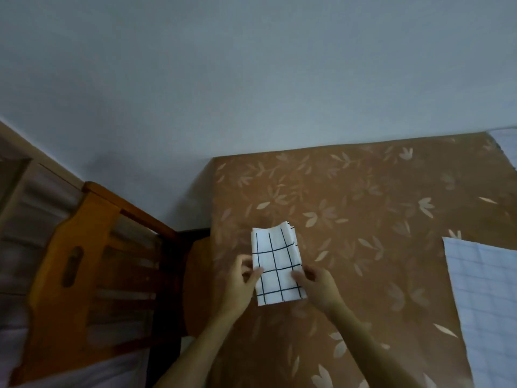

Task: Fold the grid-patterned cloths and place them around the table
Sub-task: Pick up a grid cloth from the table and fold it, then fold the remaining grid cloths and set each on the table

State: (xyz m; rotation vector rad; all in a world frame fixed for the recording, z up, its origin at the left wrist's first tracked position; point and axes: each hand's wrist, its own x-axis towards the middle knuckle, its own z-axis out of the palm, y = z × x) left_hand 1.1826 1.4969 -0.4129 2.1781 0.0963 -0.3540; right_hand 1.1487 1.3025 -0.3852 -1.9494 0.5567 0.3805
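I am looking down from the head camera at a bench [363, 208] covered in a brown sheet printed with pale leaves. The far edge of the bench meets a plain grey-white wall [251, 79].

A folded grid cloth [275, 264], white with thin black lines, lies on the bench near its left edge. It is folded into a narrow upright rectangle, with several layers showing at its top end, where the edge dips slightly in the middle.

Both bare forearms reach in from the bottom of the view, one to each side of this cloth. The left hand [240, 284] is at the cloth's left edge, about halfway down. Its thumb lies on top of the fabric and its fingers curl at the edge, pinching it. The right hand [317, 287] is at the cloth's right edge, a little lower. Its fingers reach fairly straight onto the top of the fabric and rest there. I cannot see whether anything is tucked under them.

A second grid cloth [486, 303], pale with faint lines, lies spread flat at the right side of the bench, well apart from the folded one, and runs out of view.

A wooden chair [84, 261] with a slatted back stands just beside the left side of the bench.
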